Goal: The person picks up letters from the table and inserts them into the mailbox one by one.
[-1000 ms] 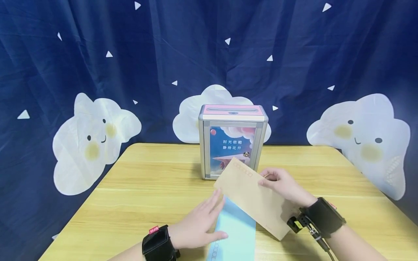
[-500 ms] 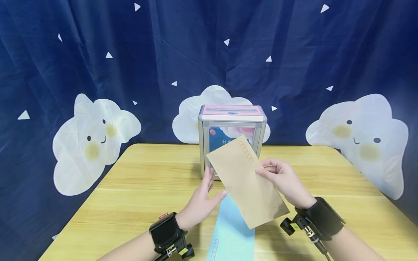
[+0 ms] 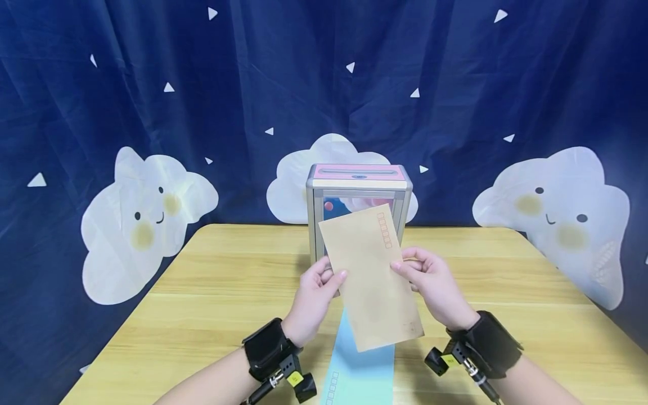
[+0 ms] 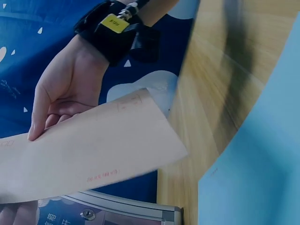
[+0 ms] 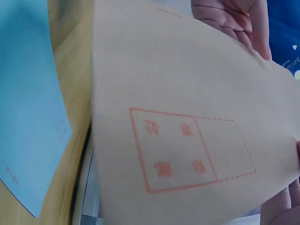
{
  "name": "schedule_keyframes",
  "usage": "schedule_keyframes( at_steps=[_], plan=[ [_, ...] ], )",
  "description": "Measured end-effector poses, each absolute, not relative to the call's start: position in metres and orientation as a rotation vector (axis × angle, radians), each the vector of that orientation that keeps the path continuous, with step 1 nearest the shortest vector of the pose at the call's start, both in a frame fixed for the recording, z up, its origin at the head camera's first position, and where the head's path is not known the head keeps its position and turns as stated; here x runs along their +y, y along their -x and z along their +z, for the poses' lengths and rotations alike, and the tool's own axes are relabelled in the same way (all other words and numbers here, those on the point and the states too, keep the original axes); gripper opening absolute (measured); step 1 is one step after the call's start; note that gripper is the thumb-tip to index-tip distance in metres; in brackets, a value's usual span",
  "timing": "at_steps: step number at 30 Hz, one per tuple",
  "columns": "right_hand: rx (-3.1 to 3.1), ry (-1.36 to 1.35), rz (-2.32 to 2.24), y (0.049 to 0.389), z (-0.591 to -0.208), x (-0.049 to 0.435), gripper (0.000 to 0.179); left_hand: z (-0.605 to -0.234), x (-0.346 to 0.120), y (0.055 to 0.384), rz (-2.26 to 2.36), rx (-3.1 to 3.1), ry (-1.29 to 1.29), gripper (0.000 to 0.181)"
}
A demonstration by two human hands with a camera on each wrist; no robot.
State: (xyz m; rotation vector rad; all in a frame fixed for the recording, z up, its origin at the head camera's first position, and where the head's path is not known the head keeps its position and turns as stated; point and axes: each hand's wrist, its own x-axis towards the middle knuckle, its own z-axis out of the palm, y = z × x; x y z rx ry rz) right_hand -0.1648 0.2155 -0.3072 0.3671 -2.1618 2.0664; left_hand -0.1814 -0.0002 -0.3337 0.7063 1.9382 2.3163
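Note:
A brown paper envelope (image 3: 372, 287) is held up off the table, tilted, in front of the box. My left hand (image 3: 315, 292) pinches its left edge, thumb on the near face and fingers behind. On the opposite edge my right hand (image 3: 432, 281) pinches it the same way. Red postcode squares run near the top right corner in the head view. The back shows a red printed stamp frame in the right wrist view, where the envelope (image 5: 197, 89) bows slightly. Beneath it a light blue envelope (image 3: 361, 374) lies on the table, partly covered from sight.
A metal-framed box (image 3: 359, 183) with a pink top and a slot stands on the wooden table (image 3: 243, 270) behind the envelope. Its front picture is mostly hidden. A dark blue curtain (image 3: 243, 73) with white clouds hangs behind the table.
The brown envelope has been raised off the blue one and turned more upright. My left hand has moved from above the blue envelope to take hold of the brown one's left edge.

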Motion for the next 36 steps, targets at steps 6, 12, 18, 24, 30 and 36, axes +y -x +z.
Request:
schedule_keyframes(
  at_steps=[6, 12, 18, 24, 30, 36],
  plan=[
    [-2.121, -0.391, 2.100, 0.166, -0.313, 0.214, 0.005, -0.332, 0.000, 0.185, 2.357, 1.955, -0.659, 0.026],
    [-2.218, -0.372, 1.984, 0.169, -0.313, 0.219, 0.013, -0.329, -0.002, 0.192, 2.297, 2.089, -0.677, 0.020],
    [-2.314, -0.336, 1.807, 0.174, -0.306, 0.223, 0.020, -0.318, -0.005, 0.201, 2.212, 2.221, -0.744, 0.016],
    [-2.344, -0.307, 1.712, 0.181, -0.295, 0.222, 0.024, -0.303, -0.006, 0.210, 2.134, 2.330, -0.762, 0.015],
    [-2.294, -0.337, 1.694, 0.193, -0.271, 0.220, 0.023, -0.278, -0.006, 0.225, 2.126, 2.328, -0.735, 0.017],
    [-2.264, -0.342, 1.656, 0.204, -0.242, 0.219, 0.023, -0.249, -0.006, 0.244, 2.139, 2.292, -0.713, 0.020]
  ],
)
